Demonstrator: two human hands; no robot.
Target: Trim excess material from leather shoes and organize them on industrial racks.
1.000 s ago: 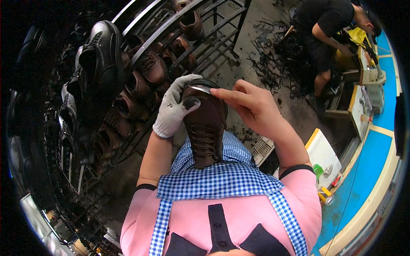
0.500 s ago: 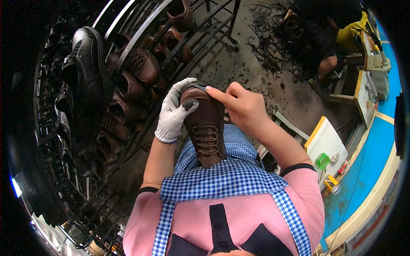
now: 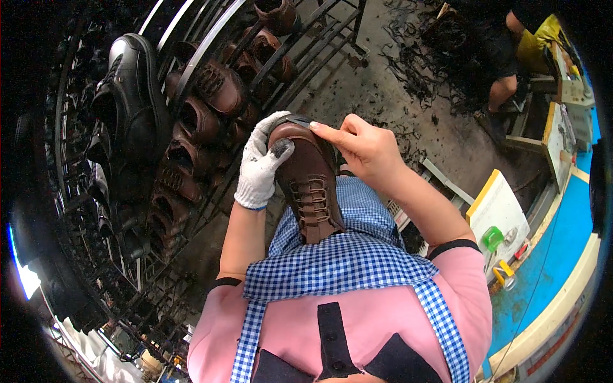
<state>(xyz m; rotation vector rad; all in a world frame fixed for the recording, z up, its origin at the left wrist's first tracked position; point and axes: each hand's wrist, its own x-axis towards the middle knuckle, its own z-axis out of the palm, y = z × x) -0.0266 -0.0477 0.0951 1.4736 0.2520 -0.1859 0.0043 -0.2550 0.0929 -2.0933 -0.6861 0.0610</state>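
In front of my apron I have a dark brown lace-up shoe [image 3: 310, 167], its toe pointing away from me and its heel end against my lap. My left hand [image 3: 260, 158], in a white knit glove with a blackened thumb tip, grips the toe from the left side. My bare right hand [image 3: 367, 145] has its index finger stretched to the toe's right edge, its other fingers curled in. Beside that fingertip a thin dark strip [image 3: 297, 120] runs along the toe rim; its kind is unclear. What the curled fingers hold, if anything, is hidden.
A metal rack [image 3: 211, 38] on the left carries several brown shoes [image 3: 220, 89] and black shoes [image 3: 131, 96]. Dark scraps [image 3: 418, 57] litter the floor ahead, near another person's leg [image 3: 502, 92]. On the right stand a white board [image 3: 498, 210] and a blue-topped bench [image 3: 549, 255].
The view has shifted slightly. My right index fingertip stays at the toe edge, and the shoe is turned a little in my left hand. The other person's leg has moved.
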